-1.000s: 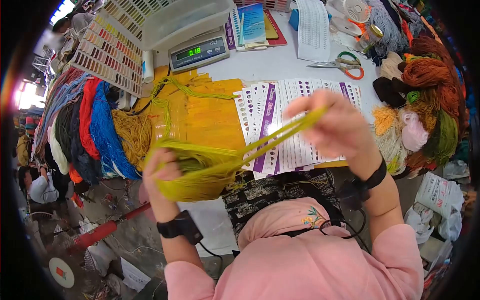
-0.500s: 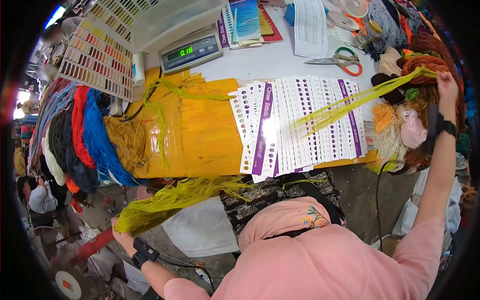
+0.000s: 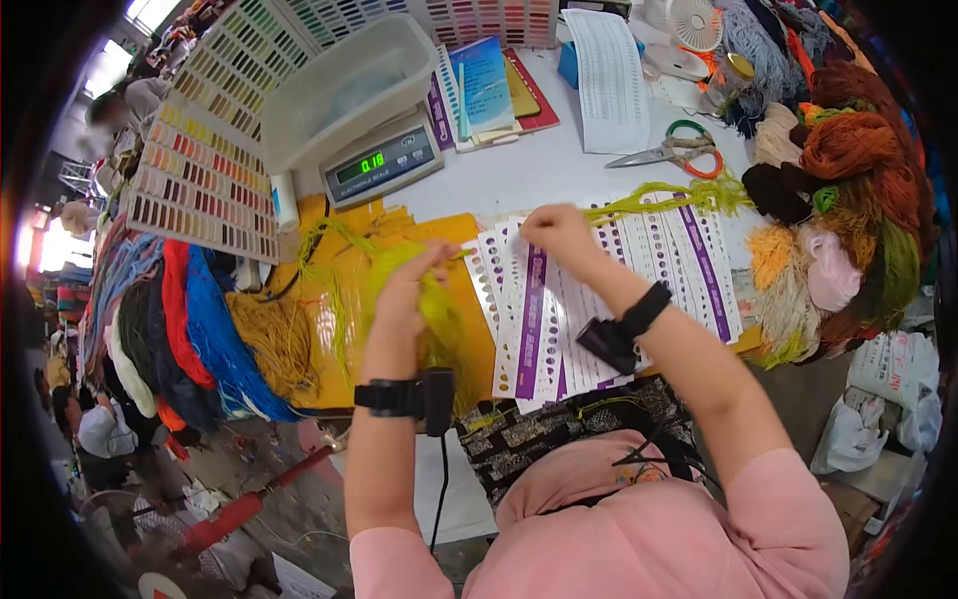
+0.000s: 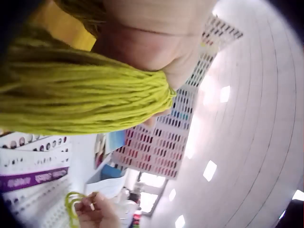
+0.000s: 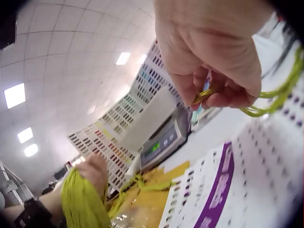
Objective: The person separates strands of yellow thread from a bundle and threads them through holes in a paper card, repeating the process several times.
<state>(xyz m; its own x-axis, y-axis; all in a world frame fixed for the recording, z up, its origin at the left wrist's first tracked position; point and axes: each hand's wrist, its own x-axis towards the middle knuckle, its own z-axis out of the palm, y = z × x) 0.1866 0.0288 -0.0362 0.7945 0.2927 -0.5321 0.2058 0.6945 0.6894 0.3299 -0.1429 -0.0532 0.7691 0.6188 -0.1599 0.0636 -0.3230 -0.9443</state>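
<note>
My left hand [image 3: 404, 290] holds a thick yellow-green thread hank [image 3: 439, 309] above the yellow-covered part of the table. In the left wrist view the hank [image 4: 90, 99] is looped over the hand and hangs down in a dense bundle. My right hand [image 3: 567, 238] pinches a thin bunch of the same yellow-green strands [image 5: 270, 107] between thumb and fingers, above the white punched cards [image 3: 559, 329]. From it the strands trail rightward across the cards' upper edge. A separate length of yellow-green thread [image 3: 314, 250] lies on the yellow cover [image 3: 334, 329] left of the left hand.
A scale [image 3: 384, 165] reading 0.18 bears a clear plastic tub [image 3: 399, 75]. Scissors [image 3: 679, 155] lie behind the cards. Colour charts [image 3: 205, 185] stand at the left and back. Coloured yarn hanks [image 3: 215, 299] hang at the left edge, and others [image 3: 848, 150] pile up on the right.
The hands stretched wide apart, the right pulling strands away from the hank, then came back together over the table. The drawn strands now lie across the cards to the right.
</note>
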